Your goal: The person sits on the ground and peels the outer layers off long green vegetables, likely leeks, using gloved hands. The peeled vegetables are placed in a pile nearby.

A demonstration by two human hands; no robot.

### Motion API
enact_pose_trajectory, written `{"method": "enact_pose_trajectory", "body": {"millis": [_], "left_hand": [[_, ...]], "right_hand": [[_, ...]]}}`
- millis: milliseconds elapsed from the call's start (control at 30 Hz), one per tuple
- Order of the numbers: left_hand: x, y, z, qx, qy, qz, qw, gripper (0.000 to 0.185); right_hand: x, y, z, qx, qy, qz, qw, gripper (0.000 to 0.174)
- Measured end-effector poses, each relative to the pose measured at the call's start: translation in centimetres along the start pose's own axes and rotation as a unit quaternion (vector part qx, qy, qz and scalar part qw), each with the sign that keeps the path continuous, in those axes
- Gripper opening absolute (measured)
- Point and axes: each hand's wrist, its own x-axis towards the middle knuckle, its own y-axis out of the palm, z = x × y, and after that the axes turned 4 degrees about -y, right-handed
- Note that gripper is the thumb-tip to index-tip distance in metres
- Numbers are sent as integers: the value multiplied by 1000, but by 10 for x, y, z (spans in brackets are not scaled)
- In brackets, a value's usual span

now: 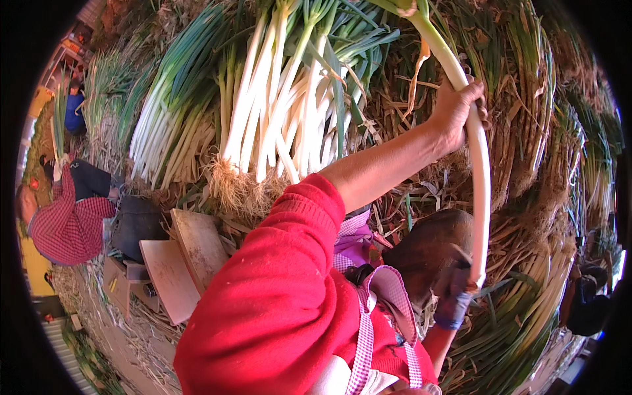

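My left hand [456,111], bare below a red sleeve, is closed around the pale stalk of a large Welsh onion [479,197]. The stalk bends downward, and its green top runs out of the upper edge of view. At the root end is my right hand [453,289], in a dark, dirty glove with a bluish cuff. It is blurred; a thin, pale-edged shape sticks up from it, and I cannot tell what it grips. To the left of my left hand lies a pile of clean white-stalked onions [276,108] with roots still on.
Unpeeled onions with dry leaves [518,113] lie at the right, more stalks [523,306] lower right. Another white bundle [168,108] rests at left. Wooden boards [170,281] stand beside my red sleeve. A person in a checked shirt [74,227] sits at far left, holding onions.
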Motion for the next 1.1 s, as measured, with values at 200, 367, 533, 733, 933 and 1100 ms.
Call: {"method": "enact_pose_trajectory", "body": {"millis": [200,367,533,733,933,1100], "left_hand": [[28,-60,-30,103,5,30,994,15],[60,-109,-127,195,117,8,974,18],[58,-186,-233,221,43,4,974,18],[-13,-275,-299,808,262,-290,442,48],[-21,-315,-260,935,228,-194,189,42],[20,-292,-184,921,283,96,251,39]], "right_hand": [[-52,-18,-32,20,102,52,993,38],[-101,-48,-55,-84,93,-91,988,41],[-83,-88,-31,-195,0,-265,944,68],[-14,-141,-41,-540,57,-128,830,42],[72,-111,-30,-613,27,-55,788,33],[163,-61,-33,-600,37,16,799,35]]}}
